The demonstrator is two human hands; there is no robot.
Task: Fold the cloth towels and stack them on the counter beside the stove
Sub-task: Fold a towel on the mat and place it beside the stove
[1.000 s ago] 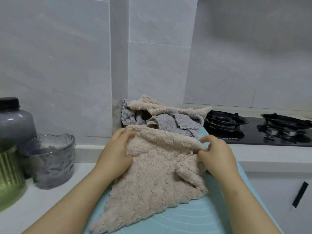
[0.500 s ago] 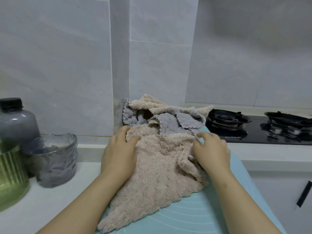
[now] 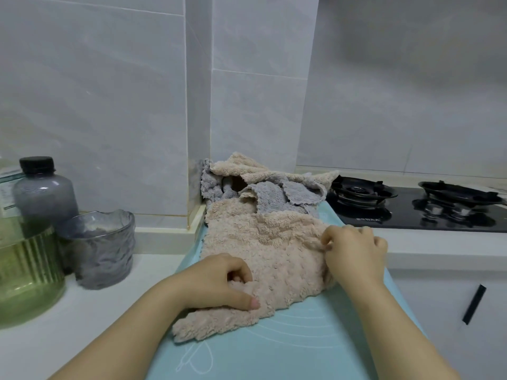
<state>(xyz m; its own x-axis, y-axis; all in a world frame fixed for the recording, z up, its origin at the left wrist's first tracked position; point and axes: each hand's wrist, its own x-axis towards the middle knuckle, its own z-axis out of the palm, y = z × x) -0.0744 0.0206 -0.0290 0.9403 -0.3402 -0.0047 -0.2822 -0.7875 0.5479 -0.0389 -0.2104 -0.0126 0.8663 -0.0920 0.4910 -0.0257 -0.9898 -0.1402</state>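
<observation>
A fluffy beige towel (image 3: 263,242) lies spread on a light blue mat (image 3: 301,341) on the counter. My left hand (image 3: 219,283) grips the towel's near left edge, fingers curled into the fabric and thumb on top. My right hand (image 3: 354,250) pinches the towel's right edge. Behind it, against the wall corner, sits a crumpled pile of grey towels (image 3: 271,197) and beige towels (image 3: 247,167).
A black gas stove (image 3: 411,207) with two burners stands at the right. On the white counter (image 3: 82,311) at the left are a ribbed green jar (image 3: 27,275), a grey glass cup (image 3: 101,248) and a dark-capped bottle (image 3: 44,193). A cabinet handle (image 3: 473,304) is lower right.
My left hand has slid from the towel's far edge down to its near left edge and now grips it. My right hand moved slightly right. The towel lies flatter.
</observation>
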